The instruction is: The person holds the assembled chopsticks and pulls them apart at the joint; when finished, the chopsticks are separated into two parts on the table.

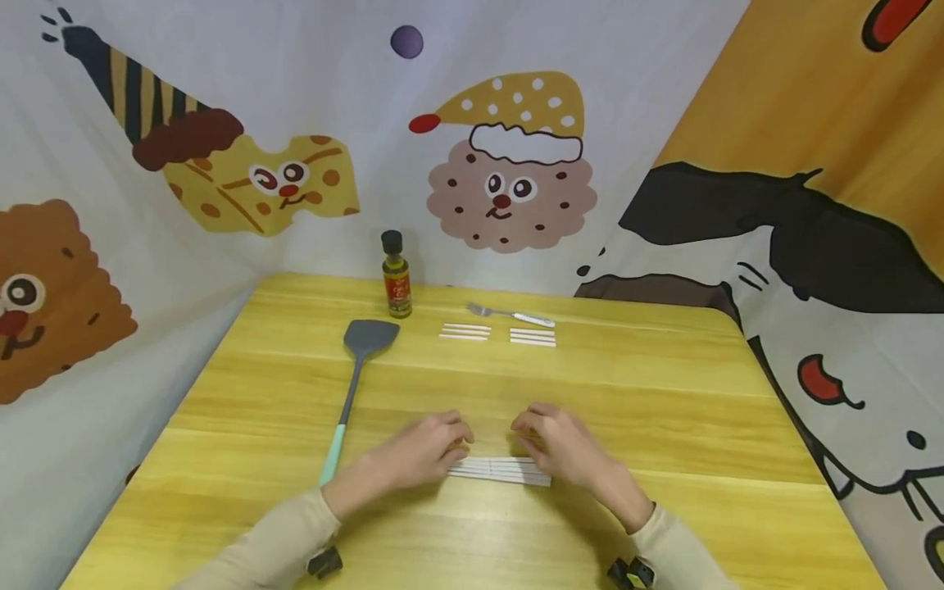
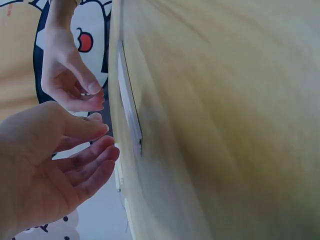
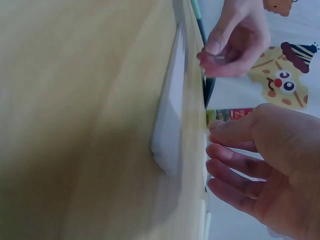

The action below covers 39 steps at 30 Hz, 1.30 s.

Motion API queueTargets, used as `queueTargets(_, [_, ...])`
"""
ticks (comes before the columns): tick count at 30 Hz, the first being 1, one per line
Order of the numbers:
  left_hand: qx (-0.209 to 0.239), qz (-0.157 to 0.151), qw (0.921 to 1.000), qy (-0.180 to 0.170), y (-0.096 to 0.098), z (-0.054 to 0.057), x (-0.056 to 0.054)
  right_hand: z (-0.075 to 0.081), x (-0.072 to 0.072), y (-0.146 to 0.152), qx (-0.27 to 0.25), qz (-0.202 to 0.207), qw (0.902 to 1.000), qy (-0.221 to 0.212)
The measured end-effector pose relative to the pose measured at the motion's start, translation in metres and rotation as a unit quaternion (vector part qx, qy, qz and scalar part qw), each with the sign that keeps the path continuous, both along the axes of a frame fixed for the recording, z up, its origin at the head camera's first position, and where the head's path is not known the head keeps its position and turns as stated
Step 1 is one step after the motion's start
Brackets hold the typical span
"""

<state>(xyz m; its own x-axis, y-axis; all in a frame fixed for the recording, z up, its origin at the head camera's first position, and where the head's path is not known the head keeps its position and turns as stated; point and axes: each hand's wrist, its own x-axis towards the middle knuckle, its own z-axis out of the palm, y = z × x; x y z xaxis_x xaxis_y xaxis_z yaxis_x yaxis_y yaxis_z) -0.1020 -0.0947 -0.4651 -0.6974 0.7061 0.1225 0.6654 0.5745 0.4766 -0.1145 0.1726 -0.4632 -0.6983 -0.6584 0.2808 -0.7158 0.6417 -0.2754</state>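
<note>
A flat row of thin white sticks (image 1: 501,470) lies side by side near the front middle of the table. My left hand (image 1: 424,447) hovers at the row's left end with its fingers loosely bent. Nothing shows between its thumb and fingers in the left wrist view. Over the right end, my right hand (image 1: 564,447) hangs with relaxed, bent fingers, and I see nothing held there either. In both wrist views the hands are apart from each other, and the sticks (image 3: 171,110) lie on the tabletop beside them.
A grey spatula (image 1: 371,336) with a mint handle lies left of the hands. At the back stand a dark-capped bottle (image 1: 398,288) and, lying flat, a fork (image 1: 531,319). Two small groups of short white sticks, a left group (image 1: 466,330) and a right group (image 1: 533,337), lie before the fork.
</note>
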Motion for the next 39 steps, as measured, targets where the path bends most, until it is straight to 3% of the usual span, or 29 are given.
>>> queueTargets(6, [-0.009,-0.007,0.9999,0.0,0.007,-0.005,0.001,-0.007,0.007,-0.002,-0.012,0.009,0.9985,-0.053])
queueTargets(10, [-0.012,-0.009,0.9998,-0.01,0.009,-0.008,-0.001,-0.014,0.007,-0.001,-0.014,0.004,0.9977,-0.067])
queueTargets(28, [-0.058,0.008,0.9982,0.012,0.016,-0.008,-0.009,-0.023,-0.001,-0.002,-0.002,0.032,0.9993,0.021])
queueTargets(31, [-0.055,0.013,0.9978,0.034,0.016,-0.007,-0.01,-0.022,-0.001,-0.002,-0.01,0.036,0.9983,0.045])
queueTargets(34, [-0.046,0.019,0.9949,0.088,0.016,-0.005,-0.011,-0.021,-0.002,-0.002,-0.022,0.042,0.997,0.062])
queueTargets(39, [-0.035,0.025,0.9825,0.181,0.013,-0.003,-0.011,-0.017,-0.004,-0.002,-0.038,0.057,0.9941,0.084])
